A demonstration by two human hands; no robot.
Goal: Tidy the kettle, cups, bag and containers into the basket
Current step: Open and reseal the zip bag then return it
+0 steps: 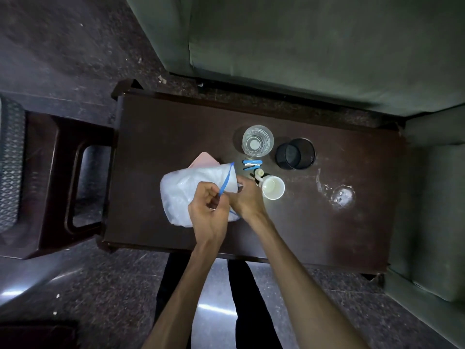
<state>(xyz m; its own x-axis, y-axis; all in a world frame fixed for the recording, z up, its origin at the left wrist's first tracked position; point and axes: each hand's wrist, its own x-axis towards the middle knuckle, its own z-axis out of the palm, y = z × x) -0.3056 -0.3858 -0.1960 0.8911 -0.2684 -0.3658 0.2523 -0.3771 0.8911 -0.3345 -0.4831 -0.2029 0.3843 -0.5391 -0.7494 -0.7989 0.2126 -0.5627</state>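
Note:
A clear plastic zip bag with a blue seal strip lies on the dark wooden table, with something pink under its far edge. My left hand pinches the blue strip at the bag's mouth. My right hand grips the bag's mouth edge beside it. Just right of my right hand stands a white paper cup. Further back are a clear drinking glass and a black mesh container. No kettle or basket is in view.
Two small blue items and a small dark bottle lie between the glass and the paper cup. A clear lid rests at the table's right. A green sofa borders the far and right sides; a brown stool stands left.

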